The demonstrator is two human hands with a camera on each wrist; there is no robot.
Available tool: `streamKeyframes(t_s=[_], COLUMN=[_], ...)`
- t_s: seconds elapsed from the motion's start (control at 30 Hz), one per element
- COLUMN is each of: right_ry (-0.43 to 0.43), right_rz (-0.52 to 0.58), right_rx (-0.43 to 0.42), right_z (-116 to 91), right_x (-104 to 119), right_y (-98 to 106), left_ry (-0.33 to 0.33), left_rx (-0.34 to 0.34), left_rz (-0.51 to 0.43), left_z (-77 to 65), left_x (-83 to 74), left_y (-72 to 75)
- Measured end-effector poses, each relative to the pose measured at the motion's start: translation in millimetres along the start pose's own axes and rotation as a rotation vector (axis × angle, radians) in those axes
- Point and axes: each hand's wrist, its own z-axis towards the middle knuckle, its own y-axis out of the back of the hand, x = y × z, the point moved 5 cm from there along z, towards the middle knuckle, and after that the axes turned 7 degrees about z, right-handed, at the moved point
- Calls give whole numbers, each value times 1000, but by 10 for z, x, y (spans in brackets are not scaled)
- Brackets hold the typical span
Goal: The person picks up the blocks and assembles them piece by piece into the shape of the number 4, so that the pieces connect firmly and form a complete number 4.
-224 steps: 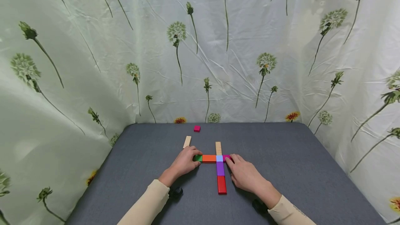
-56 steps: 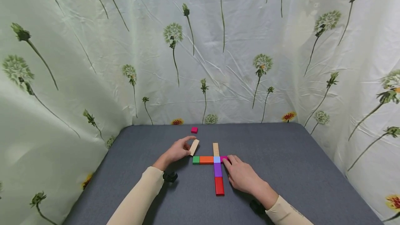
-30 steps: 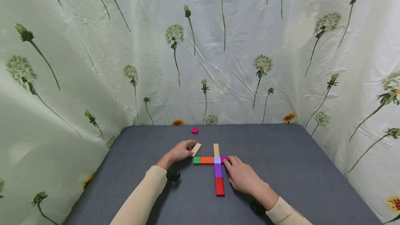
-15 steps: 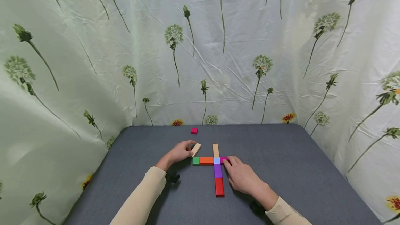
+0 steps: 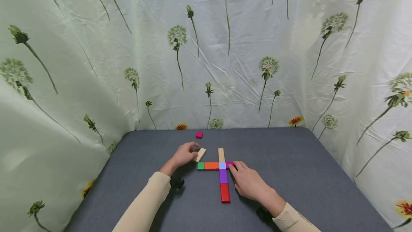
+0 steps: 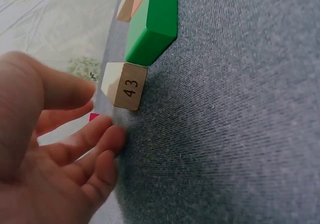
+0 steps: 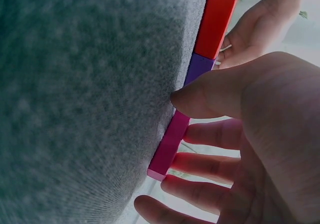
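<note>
My left hand [image 5: 184,154] is beside a loose pale wooden block [image 5: 201,154] that slants just above the green block [image 5: 201,166]. In the left wrist view, thumb and fingers stand apart, and the wooden block [image 6: 131,87], marked 43, touches or nearly touches the green one. My right hand [image 5: 250,182] holds the magenta block [image 7: 167,146] at the right end of the row, thumb on one side and fingers on the other. Leftward from it run a light blue block [image 5: 222,165], an orange block [image 5: 211,166] and the green block.
Below the light blue block lie a purple block [image 5: 223,176] and a red block [image 5: 225,193]; another wooden block [image 5: 221,155] extends above it. A crimson block [image 5: 199,135] sits near the far edge of the grey table [image 5: 289,160]. A flowered curtain [image 5: 238,67] surrounds the table.
My left hand has left the green block, shifted the loose wooden block right and down to the green block's upper side, and just loosened from it. My right hand has stayed at the magenta block.
</note>
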Motion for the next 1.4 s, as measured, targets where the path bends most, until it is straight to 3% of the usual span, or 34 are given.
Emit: streamKeyframes(t_s=[0.17, 0.33, 0.77, 1.1, 1.4], right_ry=[-2, -5, 3, -2, -11], right_rz=[4, 4, -6, -12, -25], right_rx=[11, 14, 32, 24, 26], right_z=[0, 2, 36, 36, 21], right_x=[-4, -11, 27, 4, -7], right_y=[-5, -3, -11, -15, -22], left_ry=[4, 34, 58, 73, 57], left_rx=[-154, -223, -178, -26, -128], left_rz=[38, 77, 129, 190, 224], left_z=[80, 191, 464, 571, 610], left_x=[7, -5, 48, 35, 1], left_y=[53, 106, 137, 107, 75])
